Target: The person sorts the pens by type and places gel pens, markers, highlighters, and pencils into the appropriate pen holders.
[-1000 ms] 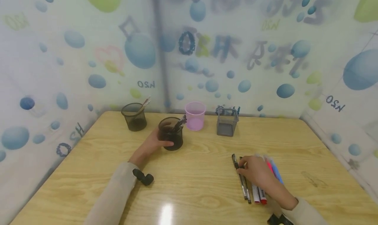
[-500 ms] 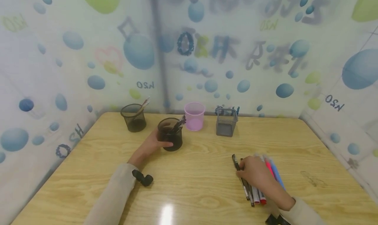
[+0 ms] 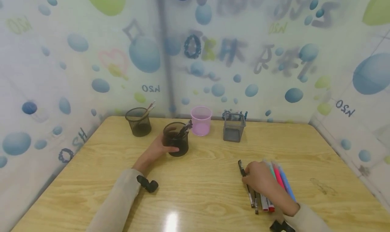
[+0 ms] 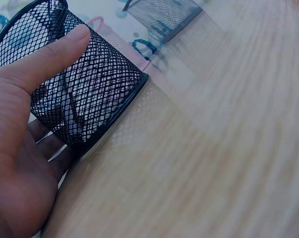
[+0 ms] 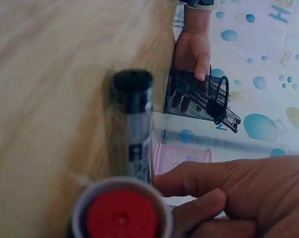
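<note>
My left hand (image 3: 155, 150) grips a round black mesh pen holder (image 3: 181, 145), thumb along the near side. Dark pens (image 3: 186, 127) lean in it; in the left wrist view the mesh wall (image 4: 107, 74) shows close up. At the right, my right hand (image 3: 263, 178) pinches at a clear-barrelled black pen (image 3: 249, 193) lying on the table, with a second black pen (image 3: 256, 205) alongside. Under the hand lie white markers with red ends (image 3: 271, 207). In the right wrist view, a red marker end (image 5: 122, 215) stands before a black pen end (image 5: 133, 89); the fingertips are partly hidden.
Behind stand another black mesh holder (image 3: 141, 126) with thin sticks, a pink mesh cup (image 3: 201, 123) and a square grey mesh holder (image 3: 233, 132). Green, red (image 3: 278, 175) and blue (image 3: 287, 184) pens lie right of my right hand. Patterned walls border the wooden table (image 3: 201, 188).
My right hand has shifted slightly at the black pens, and their lower ends have moved a little, first right, then back left. The left hand keeps its grip on the pen holder.
</note>
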{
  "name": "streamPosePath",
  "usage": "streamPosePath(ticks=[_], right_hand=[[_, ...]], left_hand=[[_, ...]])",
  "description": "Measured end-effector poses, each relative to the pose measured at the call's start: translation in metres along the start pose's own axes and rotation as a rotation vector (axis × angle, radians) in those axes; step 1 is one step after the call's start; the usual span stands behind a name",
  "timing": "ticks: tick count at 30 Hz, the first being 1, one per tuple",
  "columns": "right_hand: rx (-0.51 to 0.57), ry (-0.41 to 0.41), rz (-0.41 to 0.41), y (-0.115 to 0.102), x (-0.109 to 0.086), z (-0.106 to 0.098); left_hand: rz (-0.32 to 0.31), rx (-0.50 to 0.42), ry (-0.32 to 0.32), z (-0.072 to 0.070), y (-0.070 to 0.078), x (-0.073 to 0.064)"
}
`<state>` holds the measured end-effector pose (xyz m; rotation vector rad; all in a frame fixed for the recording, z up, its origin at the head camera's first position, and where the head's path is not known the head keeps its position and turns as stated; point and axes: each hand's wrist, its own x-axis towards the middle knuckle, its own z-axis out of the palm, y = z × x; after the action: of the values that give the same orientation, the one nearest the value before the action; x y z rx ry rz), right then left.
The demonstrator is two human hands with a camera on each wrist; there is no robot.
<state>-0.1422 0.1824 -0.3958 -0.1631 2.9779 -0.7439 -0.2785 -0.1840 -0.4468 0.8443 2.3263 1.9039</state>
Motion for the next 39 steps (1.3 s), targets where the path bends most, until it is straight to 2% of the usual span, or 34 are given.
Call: streamPosePath(ticks=[6, 9, 14, 21, 24, 32, 39], right_hand=[[0.098, 0.0, 0.052, -0.002, 0.001, -0.005], [0.168, 0.015, 0.051, -0.007, 0.002, -0.016], [0.348, 0.044, 0.037, -0.019, 0.007, -0.038], [0.481, 0.103, 0.0, -0.04, 0.022, -0.053], [0.541, 0.139, -0.016, -0.048, 0.028, -0.055], [0.737, 0.215, -0.074, -0.074, 0.04, -0.053], [0.918, 0.282, -0.085, -0.095, 0.052, -0.044]], left_hand=[[0.008, -0.003, -0.003, 0.0, -0.002, 0.0], [-0.004, -0.01, -0.002, 0.0, -0.001, 0.0], [-0.03, 0.02, 0.012, 0.001, 0.004, -0.001], [-0.053, 0.039, 0.01, 0.005, 0.026, -0.006], [-0.065, 0.034, 0.003, 0.006, 0.033, -0.006], [-0.069, 0.012, 0.001, 0.006, 0.035, -0.005], [-0.054, 0.014, 0.005, 0.005, 0.028, -0.006]])
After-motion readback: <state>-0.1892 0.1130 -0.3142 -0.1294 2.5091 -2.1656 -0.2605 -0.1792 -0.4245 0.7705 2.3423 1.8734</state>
